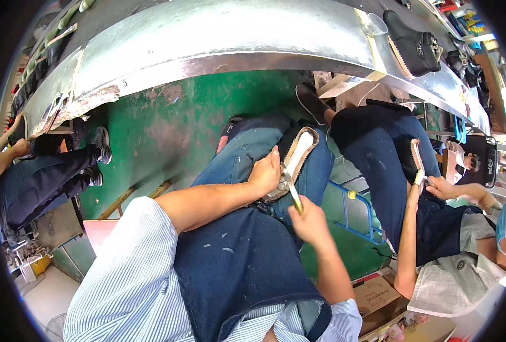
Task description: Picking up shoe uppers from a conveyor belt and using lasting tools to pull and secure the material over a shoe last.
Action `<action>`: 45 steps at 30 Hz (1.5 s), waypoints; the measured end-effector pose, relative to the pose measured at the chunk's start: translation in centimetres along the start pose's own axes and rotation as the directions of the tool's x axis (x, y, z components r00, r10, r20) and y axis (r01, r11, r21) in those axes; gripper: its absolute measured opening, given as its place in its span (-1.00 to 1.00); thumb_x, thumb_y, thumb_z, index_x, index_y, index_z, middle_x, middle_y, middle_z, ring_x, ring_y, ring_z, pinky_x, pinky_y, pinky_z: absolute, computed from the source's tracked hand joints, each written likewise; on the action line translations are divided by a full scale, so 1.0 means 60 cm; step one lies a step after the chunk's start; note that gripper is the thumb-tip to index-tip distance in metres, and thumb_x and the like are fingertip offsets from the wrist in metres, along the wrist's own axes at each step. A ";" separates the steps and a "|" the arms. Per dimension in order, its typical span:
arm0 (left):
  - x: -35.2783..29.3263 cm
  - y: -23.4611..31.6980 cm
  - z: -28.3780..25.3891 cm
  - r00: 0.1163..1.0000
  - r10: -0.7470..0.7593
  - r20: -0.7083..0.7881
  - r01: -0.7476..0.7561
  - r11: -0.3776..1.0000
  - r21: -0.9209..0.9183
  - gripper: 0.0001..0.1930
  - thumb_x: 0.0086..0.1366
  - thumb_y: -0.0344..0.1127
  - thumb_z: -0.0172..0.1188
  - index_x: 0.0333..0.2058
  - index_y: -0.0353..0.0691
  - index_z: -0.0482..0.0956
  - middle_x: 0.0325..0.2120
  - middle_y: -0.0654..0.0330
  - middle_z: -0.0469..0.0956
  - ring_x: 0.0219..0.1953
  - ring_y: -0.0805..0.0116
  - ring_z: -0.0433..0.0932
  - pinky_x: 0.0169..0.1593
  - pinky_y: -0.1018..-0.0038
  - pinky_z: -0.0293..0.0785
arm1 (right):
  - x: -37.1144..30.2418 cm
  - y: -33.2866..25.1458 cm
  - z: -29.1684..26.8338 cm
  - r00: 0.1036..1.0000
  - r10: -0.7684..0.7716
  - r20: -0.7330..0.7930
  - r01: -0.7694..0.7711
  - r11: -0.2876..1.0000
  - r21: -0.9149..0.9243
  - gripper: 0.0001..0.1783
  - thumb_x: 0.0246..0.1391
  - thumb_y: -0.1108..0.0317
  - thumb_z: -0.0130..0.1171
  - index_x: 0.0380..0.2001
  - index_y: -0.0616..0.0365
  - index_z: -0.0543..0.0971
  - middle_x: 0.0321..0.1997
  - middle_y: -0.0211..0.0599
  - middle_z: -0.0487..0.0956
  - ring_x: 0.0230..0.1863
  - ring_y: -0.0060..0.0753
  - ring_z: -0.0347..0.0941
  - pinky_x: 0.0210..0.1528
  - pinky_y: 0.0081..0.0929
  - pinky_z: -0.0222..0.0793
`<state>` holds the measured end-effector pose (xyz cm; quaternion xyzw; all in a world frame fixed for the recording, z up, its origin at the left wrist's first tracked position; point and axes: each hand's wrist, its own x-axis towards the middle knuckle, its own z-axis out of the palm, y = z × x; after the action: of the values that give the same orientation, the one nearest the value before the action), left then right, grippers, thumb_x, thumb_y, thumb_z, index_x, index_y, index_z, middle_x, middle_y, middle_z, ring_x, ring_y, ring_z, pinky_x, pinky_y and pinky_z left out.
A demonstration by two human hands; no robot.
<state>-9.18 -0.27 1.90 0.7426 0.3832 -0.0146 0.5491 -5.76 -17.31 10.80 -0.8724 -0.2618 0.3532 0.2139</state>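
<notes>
A black boot (306, 149) lies across my lap with its underside up, showing a whitish middle and a tan, toothed-looking rim. My left hand (266, 172) is closed around its side near the heel end. In my right hand (310, 223) is a slim brush (296, 198) with a pale shank and a yellowish handle. Its tip meets the underside of the boot close to my left fingers; the bristles are too small to make out. A dark blue apron (236, 256) covers my lap beneath the boot.
A long metal-topped bench (207, 37) crosses ahead, carrying a clear plastic cup (374, 24) and another black boot (409, 45). At right, close by, a co-worker (435, 228) works on a similar shoe. A blue metal frame (358, 215) and cardboard box (378, 293) stand between us. Another person sits far left.
</notes>
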 end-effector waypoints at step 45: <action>0.009 0.039 -0.090 0.794 0.203 0.573 -0.413 0.872 0.263 -0.41 0.43 -0.16 -0.12 0.38 0.31 -0.02 -0.32 -0.44 0.50 -0.25 -0.36 0.53 -0.04 -0.06 0.46 | 0.126 -0.007 -0.130 0.991 -0.119 -0.056 0.118 0.993 -0.023 -0.60 0.32 0.08 -0.08 -0.26 0.25 0.47 -0.29 0.19 0.57 -0.18 0.33 0.48 -0.17 0.14 0.36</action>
<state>-9.59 4.27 5.71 0.8533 0.0785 -0.1996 0.4752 4.43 -13.84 12.34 -0.8671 -0.3104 0.3122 0.2331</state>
